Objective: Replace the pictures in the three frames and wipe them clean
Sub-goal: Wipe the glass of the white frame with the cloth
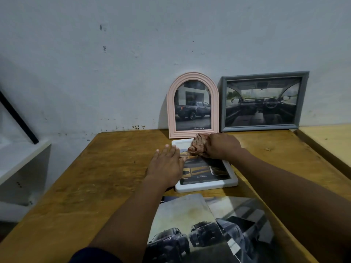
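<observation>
Right hand (222,146) is closed around a crumpled reddish-brown cloth (197,147), pressing it down on the glass near the far end of a white frame (207,185) that lies flat on the wooden table (95,177). Left hand (166,166) lies flat and spread, fingers extended, palm down on the frame's left edge, partly on the table and partly over the glass. It grips nothing. Inside the white frame shows a printed page with dark car photographs and small lines of text, its upper part covered by the cloth and both hands.

Just behind the white frame, a pink arched frame (192,105) stands upright against the pale wall (133,54), holding a picture of a dark pickup truck with a Toyota logo at the bottom. Beside it to the right, a grey rectangular frame (263,101) also leans against the wall, showing a car interior with dashboard and steering wheel.

Nearer the camera, between the forearms, loose printed car pages (199,230) lie overlapping on the table, showing dark pickups. A white shelf unit (22,168) stands left of the table, with a black bar leaning above it.
</observation>
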Action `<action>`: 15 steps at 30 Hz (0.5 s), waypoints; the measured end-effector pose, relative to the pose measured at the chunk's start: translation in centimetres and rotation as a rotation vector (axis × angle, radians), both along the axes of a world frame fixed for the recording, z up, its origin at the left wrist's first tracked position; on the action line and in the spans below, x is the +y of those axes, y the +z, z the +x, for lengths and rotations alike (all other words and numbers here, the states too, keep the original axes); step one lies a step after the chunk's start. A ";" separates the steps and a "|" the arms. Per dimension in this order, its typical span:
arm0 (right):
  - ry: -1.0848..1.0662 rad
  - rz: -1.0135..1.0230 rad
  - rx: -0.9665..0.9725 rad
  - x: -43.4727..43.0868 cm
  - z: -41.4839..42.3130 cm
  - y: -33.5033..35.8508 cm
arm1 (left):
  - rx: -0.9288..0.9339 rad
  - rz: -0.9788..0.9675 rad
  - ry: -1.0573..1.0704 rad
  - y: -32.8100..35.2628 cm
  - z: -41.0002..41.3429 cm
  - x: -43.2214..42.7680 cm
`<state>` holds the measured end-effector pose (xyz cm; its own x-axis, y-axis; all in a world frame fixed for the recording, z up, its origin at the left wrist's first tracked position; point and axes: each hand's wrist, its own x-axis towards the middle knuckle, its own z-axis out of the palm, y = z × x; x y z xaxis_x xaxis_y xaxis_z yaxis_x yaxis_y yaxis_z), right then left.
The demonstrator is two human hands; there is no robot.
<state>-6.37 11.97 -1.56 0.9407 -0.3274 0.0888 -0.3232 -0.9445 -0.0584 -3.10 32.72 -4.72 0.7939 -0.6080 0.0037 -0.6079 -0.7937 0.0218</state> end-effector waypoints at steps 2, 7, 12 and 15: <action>-0.011 0.070 0.005 0.3 -0.2 0.1 | 0.014 -0.003 0.007 0.0 -0.1 -0.1; -0.004 0.120 -0.072 0.0 -1.2 -0.4 | 0.048 -0.026 0.027 0.1 -0.3 -0.2; 0.046 0.108 -0.040 -0.7 -3.4 0.2 | 0.072 -0.048 0.032 0.1 -0.2 0.0; 0.093 0.074 -0.010 -0.4 -5.6 0.1 | 0.068 -0.051 0.024 0.2 -0.2 0.1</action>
<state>-11.97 11.61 -1.47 0.9664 -0.2452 0.0774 -0.2339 -0.9633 -0.1316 -3.33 32.78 -4.54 0.8076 -0.5894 -0.0207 -0.5846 -0.8047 0.1031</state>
